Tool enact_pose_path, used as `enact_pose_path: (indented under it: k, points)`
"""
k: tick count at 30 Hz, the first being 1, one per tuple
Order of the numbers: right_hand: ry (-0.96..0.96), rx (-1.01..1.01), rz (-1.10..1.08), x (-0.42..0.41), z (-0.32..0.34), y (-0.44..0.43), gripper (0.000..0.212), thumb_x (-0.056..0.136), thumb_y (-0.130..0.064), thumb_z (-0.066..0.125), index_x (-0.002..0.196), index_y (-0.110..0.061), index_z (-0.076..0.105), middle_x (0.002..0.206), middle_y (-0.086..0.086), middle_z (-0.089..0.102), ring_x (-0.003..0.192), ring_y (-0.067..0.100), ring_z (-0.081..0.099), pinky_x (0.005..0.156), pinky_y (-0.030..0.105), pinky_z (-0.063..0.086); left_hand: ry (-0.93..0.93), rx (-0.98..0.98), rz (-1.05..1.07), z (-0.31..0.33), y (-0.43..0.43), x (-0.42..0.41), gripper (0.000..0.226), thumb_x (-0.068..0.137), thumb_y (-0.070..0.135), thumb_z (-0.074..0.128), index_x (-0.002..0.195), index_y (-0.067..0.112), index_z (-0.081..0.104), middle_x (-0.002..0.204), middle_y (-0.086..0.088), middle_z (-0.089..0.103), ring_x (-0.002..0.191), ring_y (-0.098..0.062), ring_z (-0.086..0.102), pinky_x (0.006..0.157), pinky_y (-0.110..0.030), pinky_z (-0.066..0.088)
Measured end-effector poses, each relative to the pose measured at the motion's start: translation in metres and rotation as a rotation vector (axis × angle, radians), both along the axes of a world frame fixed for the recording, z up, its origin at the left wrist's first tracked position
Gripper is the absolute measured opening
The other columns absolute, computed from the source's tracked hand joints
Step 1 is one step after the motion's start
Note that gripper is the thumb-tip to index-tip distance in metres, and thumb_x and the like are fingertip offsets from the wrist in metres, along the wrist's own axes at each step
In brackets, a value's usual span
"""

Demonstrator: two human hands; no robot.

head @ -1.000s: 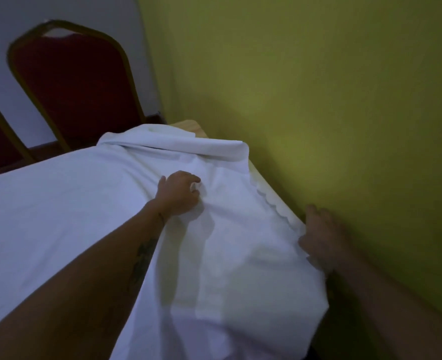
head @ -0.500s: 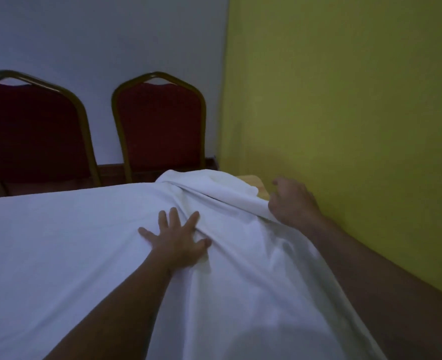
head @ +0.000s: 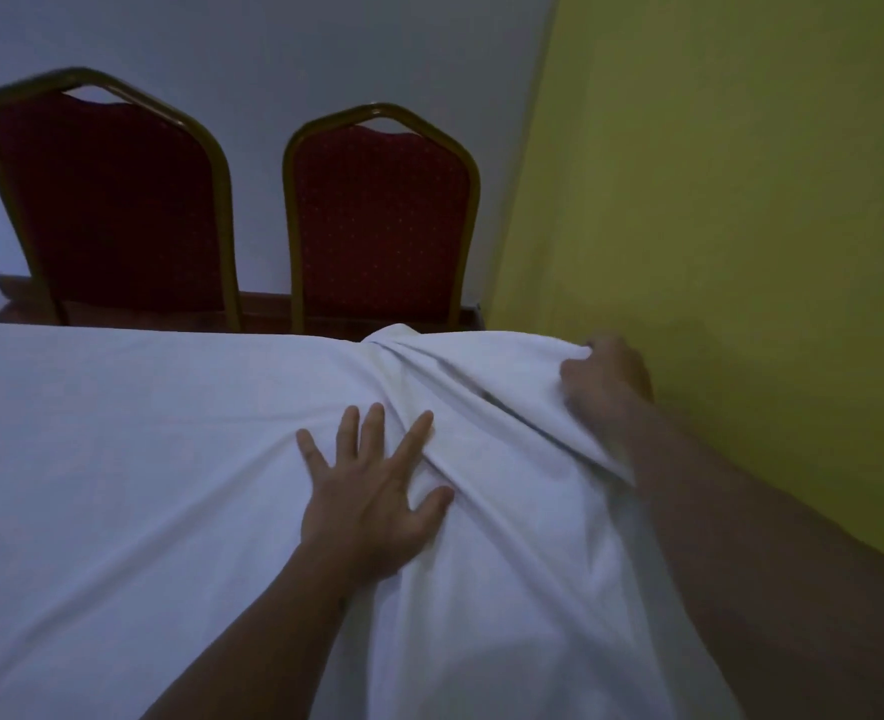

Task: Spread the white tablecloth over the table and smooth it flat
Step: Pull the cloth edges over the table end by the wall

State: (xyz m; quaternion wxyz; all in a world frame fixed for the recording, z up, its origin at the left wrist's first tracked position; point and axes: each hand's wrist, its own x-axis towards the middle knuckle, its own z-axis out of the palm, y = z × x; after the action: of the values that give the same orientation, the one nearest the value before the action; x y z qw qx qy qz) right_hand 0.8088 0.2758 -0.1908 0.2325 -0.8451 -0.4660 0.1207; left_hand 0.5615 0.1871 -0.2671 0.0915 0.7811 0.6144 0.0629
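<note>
The white tablecloth (head: 143, 459) is lying over the table, filling the lower half of the view from 9 o'clock round to 5 o'clock. Its far edge is running straight across from 9 o'clock towards 3 o'clock. A bunch of ridged folds is fanning from a peak just above the centre down towards 5 o'clock. The cloth's long axis cannot be told, since the left and bottom borders are cutting it off.

The left hand (head: 372, 506) is pressing flat on the cloth at the centre, with its straight, spread fingers pointing to 12 o'clock and its thumb lying against the nearest fold. The right hand (head: 603, 381), out at 2 o'clock from it, is clutching a gathered bunch of the cloth with curled fingers, close to the yellow wall (head: 741, 200).

The cloth is hiding the table wholly, and the right forearm is covering the cloth's edge at 4 o'clock. A red chair (head: 112, 200) and a second red chair (head: 382, 220), both gold-framed, are standing side by side beyond the far edge at 10 and 12 o'clock. Their seats and legs are hidden, and a grey wall (head: 273, 44) is rising behind them
</note>
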Motion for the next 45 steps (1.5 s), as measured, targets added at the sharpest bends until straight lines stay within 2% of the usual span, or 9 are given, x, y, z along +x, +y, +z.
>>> enact_pose_path:
  k: [7, 12, 17, 21, 25, 31, 37, 40, 45]
  points:
    - [-0.432, 0.06, -0.084, 0.077, 0.045, 0.029, 0.027, 0.084, -0.01, 0.062, 0.111, -0.005, 0.057, 0.115, 0.026, 0.063, 0.108, 0.045, 0.062, 0.086, 0.045, 0.051, 0.003, 0.007, 0.019, 0.002, -0.001, 0.003, 0.085, 0.076, 0.082, 0.007, 0.147, 0.046, -0.023, 0.166, -0.003, -0.009, 0.152, -0.03, -0.01, 0.113, -0.071, -0.003]
    - [-0.017, -0.041, -0.167, 0.076, 0.006, 0.032, 0.069, 0.088, -0.015, 0.059, 0.145, -0.009, 0.022, 0.145, 0.026, 0.034, 0.124, 0.042, 0.048, 0.091, 0.041, 0.045, -0.004, -0.001, 0.028, 0.002, 0.003, 0.004, 0.089, 0.077, 0.083, 0.012, 0.147, 0.044, -0.028, 0.166, -0.001, -0.01, 0.152, -0.029, -0.009, 0.113, -0.071, -0.002]
    - [0.061, -0.204, 0.07, 0.052, -0.048, 0.014, 0.065, 0.085, -0.052, 0.045, 0.144, -0.029, 0.032, 0.146, 0.018, 0.038, 0.127, 0.041, 0.045, 0.104, 0.047, 0.041, 0.037, -0.012, 0.036, -0.003, 0.004, 0.002, 0.088, 0.078, 0.081, 0.005, 0.152, 0.04, -0.018, 0.165, 0.0, -0.012, 0.152, -0.027, -0.013, 0.113, -0.07, -0.003]
    - [0.335, -0.33, 0.074, 0.055, -0.076, -0.009, 0.074, 0.098, -0.059, 0.028, 0.151, -0.008, 0.031, 0.158, 0.014, 0.032, 0.141, 0.032, 0.036, 0.112, 0.041, 0.028, 0.044, -0.021, 0.029, -0.004, 0.005, 0.0, 0.088, 0.075, 0.082, -0.001, 0.151, 0.042, -0.016, 0.165, 0.001, -0.012, 0.152, -0.026, -0.013, 0.114, -0.069, -0.004]
    - [0.215, -0.118, 0.083, 0.049, -0.084, -0.051, 0.055, 0.102, -0.042, 0.027, 0.123, -0.001, 0.058, 0.131, 0.024, 0.058, 0.115, 0.035, 0.056, 0.095, 0.039, 0.04, 0.013, -0.018, 0.028, -0.004, 0.008, 0.0, 0.09, 0.076, 0.082, 0.004, 0.152, 0.037, -0.019, 0.166, -0.001, -0.01, 0.152, -0.027, -0.009, 0.114, -0.07, -0.002]
    - [0.05, -0.01, 0.15, 0.04, -0.087, -0.143, 0.03, 0.103, -0.033, 0.034, 0.113, -0.01, 0.051, 0.107, 0.018, 0.064, 0.094, 0.035, 0.059, 0.074, 0.036, 0.037, -0.011, 0.011, 0.106, 0.002, 0.003, 0.005, 0.074, 0.093, 0.066, 0.027, 0.154, 0.026, 0.012, 0.164, -0.007, 0.005, 0.152, -0.029, 0.001, 0.115, -0.069, 0.002]
    - [0.251, -0.214, 0.049, 0.051, -0.064, -0.256, 0.036, 0.103, -0.045, 0.031, 0.098, -0.019, 0.055, 0.109, 0.008, 0.062, 0.102, 0.028, 0.058, 0.098, 0.041, 0.044, -0.08, -0.025, 0.073, 0.01, -0.046, 0.015, 0.054, 0.099, 0.045, 0.024, 0.149, 0.028, 0.022, 0.161, -0.01, 0.011, 0.15, -0.03, 0.002, 0.113, -0.071, -0.001]
    - [0.522, -0.308, -0.109, 0.066, -0.055, -0.318, 0.057, 0.1, -0.056, 0.034, 0.138, -0.017, 0.052, 0.143, -0.002, 0.049, 0.133, 0.02, 0.044, 0.114, 0.038, 0.028, -0.044, -0.112, -0.04, 0.014, -0.091, 0.01, 0.063, 0.098, 0.049, 0.021, 0.155, 0.033, 0.004, 0.165, -0.007, -0.006, 0.151, -0.025, -0.011, 0.111, -0.068, -0.01]
    - [0.77, -0.398, -0.319, 0.069, -0.039, -0.416, 0.044, 0.101, -0.047, 0.04, 0.118, -0.013, 0.062, 0.124, 0.014, 0.063, 0.095, 0.023, 0.059, 0.083, 0.037, 0.044, 0.0, -0.247, -0.206, 0.026, -0.158, -0.003, 0.069, 0.097, 0.058, 0.027, 0.156, 0.032, 0.002, 0.164, -0.007, -0.016, 0.15, -0.023, -0.018, 0.112, -0.067, -0.011]
